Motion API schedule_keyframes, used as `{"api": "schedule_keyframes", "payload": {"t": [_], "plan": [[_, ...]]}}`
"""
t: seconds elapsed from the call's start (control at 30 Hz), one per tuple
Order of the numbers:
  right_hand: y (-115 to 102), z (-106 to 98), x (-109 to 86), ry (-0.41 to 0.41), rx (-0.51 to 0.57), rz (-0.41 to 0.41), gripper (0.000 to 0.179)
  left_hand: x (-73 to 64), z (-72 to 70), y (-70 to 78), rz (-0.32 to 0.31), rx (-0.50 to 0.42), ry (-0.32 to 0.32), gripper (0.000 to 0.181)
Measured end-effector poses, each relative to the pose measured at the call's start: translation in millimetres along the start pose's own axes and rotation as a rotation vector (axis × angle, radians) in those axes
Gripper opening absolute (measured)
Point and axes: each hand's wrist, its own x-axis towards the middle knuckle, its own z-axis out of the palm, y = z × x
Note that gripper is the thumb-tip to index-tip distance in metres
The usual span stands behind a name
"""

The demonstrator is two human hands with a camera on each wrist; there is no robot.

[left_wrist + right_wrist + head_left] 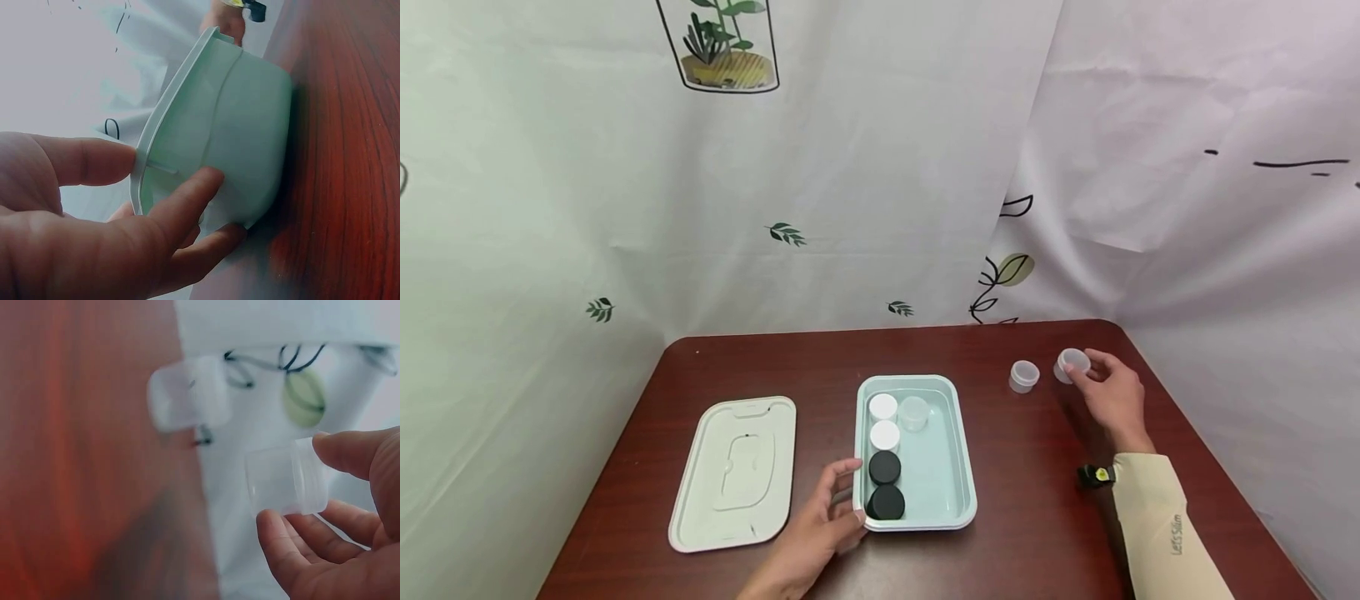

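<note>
White cloth (880, 183): hangs behind the worktop (1015, 492), printed with leaves and black lines.
Worktop: dark red-brown, wood-grained.
Tray (937, 475): pale blue-green, mid-worktop.
Lid (711, 475): off-white, lying flat left of the tray, apart from it.
Left hand (820, 521): at the tray's near left corner; fingers partly bent against the outer wall, thumb at the rim, has hold of the tray.
Right hand (1116, 400): part-closed, pinching a held pot (278, 478), translucent; to my eye raised off the worktop, far right.
Loose pot (1023, 377): translucent, upright, just left of the held one.
Tray pots: black pair (885, 468) nearest, white pair (884, 436) beyond, along the left wall; translucent pot (913, 414) beside the farther white one.
</note>
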Motion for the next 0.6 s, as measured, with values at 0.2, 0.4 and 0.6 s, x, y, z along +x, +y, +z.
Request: {"api": "schedule_keyframes", "payload": {"t": [0.2,0.4,0.6], "plan": [[-28.6,-2.9,-9.2,-0.062,0.045,-0.122,0.066,1.8,0.8,0.1,0.004,-0.014,-0.005,0.068],[-58.6,-2.7,-18.1,-0.184,0.083,-0.217,0.06,2.0,1.0,0.7,0.001,-0.015,-0.004,0.069],[-83.9,7.3,-26.7,-0.319,0.18,-0.283,0.053,2.0,0.1,-0.4,0.001,-0.018,-0.004,0.069]]}}
